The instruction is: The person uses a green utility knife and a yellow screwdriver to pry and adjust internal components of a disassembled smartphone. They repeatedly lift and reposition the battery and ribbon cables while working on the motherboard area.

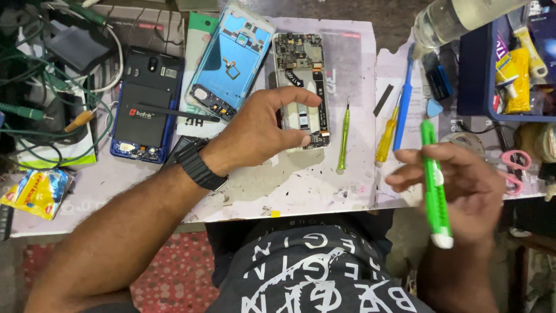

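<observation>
Cluttered bench [301,191] | left hand [260,130] pinching open phone [301,64]; steady it | right hand [457,185] gripping green tool [431,179]; approach slowly

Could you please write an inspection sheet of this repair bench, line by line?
Surface: pale work mat, stained and scuffed.
Job's things: opened phone with bare circuit board; green tool.
Clutter: light blue back cover; dark phone with battery; slim green screwdriver; yellow screwdriver; blue tool; clear bottle; blue tray; yellow snack packet.
Grippers: left hand, watch on its wrist, fingers curled over the opened phone; right hand grips the green tool.
Cables: tangle of green and white cables at the left.
Surroundings: red patterned floor.
</observation>
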